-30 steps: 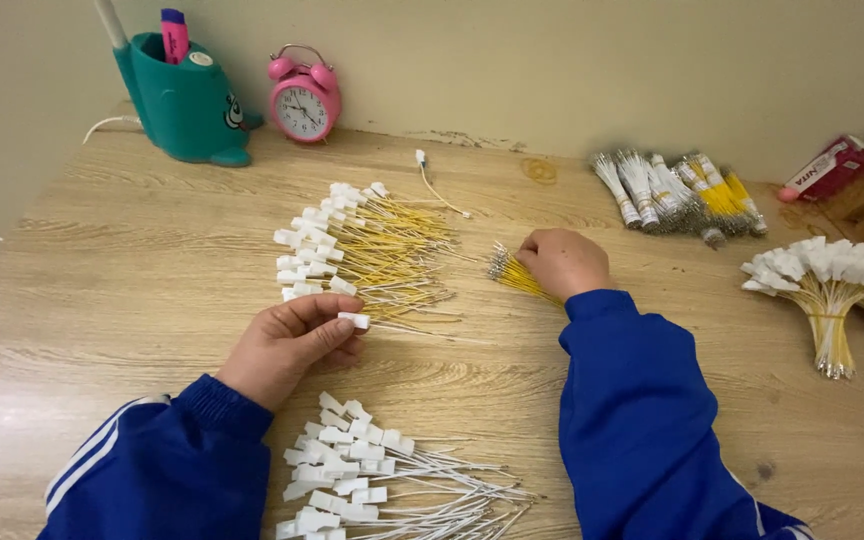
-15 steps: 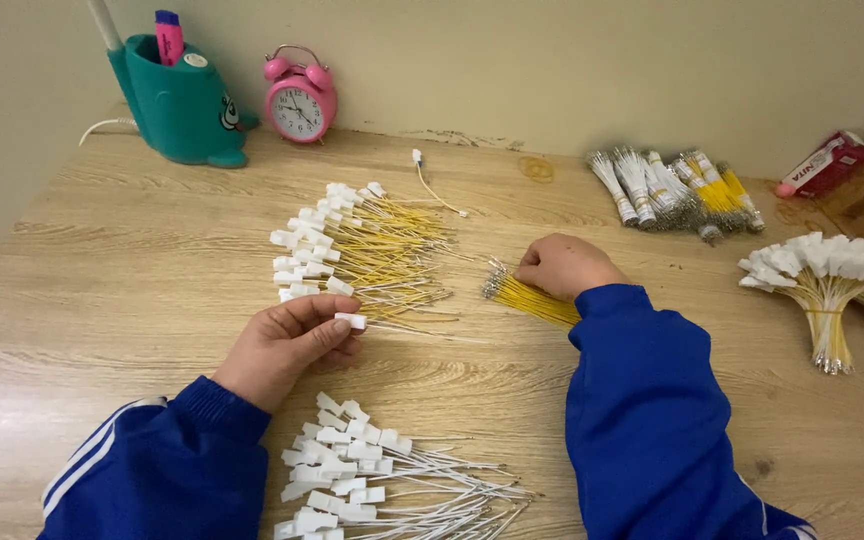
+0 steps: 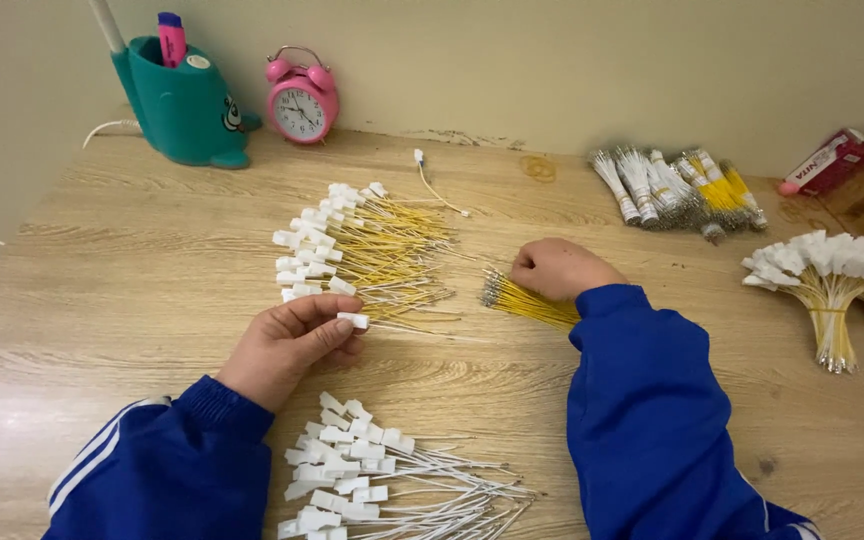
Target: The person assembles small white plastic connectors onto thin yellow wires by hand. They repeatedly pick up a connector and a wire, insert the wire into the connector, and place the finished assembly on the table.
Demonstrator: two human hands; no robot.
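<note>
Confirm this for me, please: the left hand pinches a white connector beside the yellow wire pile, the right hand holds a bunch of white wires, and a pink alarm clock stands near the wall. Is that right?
Not quite. In the head view the right hand holds a bunch of yellow wires, not white ones. The rest holds: the left hand pinches a white connector beside the yellow wire pile, and the pink alarm clock stands near the wall.

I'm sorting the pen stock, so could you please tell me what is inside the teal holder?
A pink marker stands in the teal holder, beside a white stick. Anything lower down is hidden by its walls.
</note>
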